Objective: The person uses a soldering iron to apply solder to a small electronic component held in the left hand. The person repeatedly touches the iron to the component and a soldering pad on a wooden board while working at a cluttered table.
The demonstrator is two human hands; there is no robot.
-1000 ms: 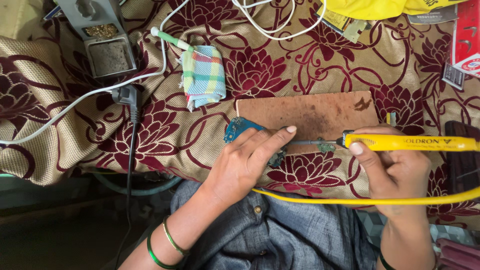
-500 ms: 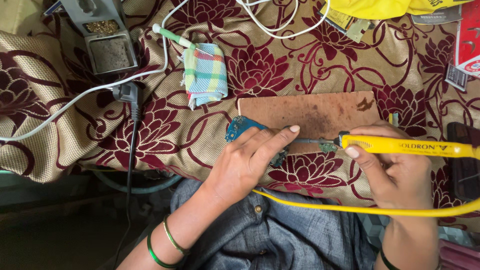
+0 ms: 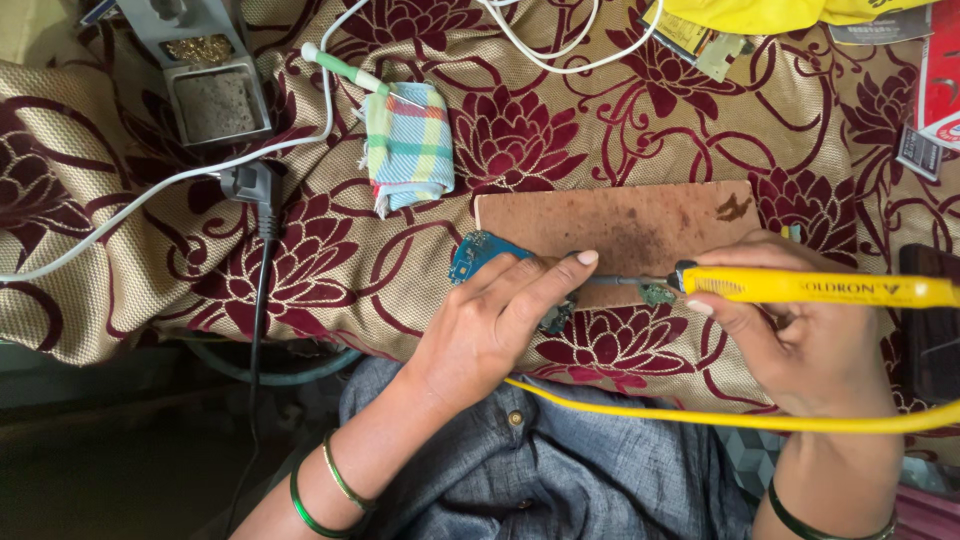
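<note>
My left hand [image 3: 495,320] lies flat on a blue circuit board [image 3: 472,252], pinning it against the near edge of a brown wooden board [image 3: 620,225]. My right hand [image 3: 790,340] grips a yellow soldering iron [image 3: 810,288], which points left. Its metal tip [image 3: 615,281] rests just past my left fingertips, next to a small green circuit piece [image 3: 657,294]. A yellow cord [image 3: 720,415] runs from the iron across my lap. Most of the blue board is hidden under my fingers.
A folded checked cloth [image 3: 408,145] with a green-handled tool [image 3: 342,69] lies behind the board. A grey soldering stand with sponge [image 3: 205,95] sits at the far left. White and black cables [image 3: 258,185] cross the floral cloth. A dark phone [image 3: 930,320] lies at the right edge.
The hands and the iron have stayed nearly still. The view has shifted slightly, so everything sits a little lower in frame.
</note>
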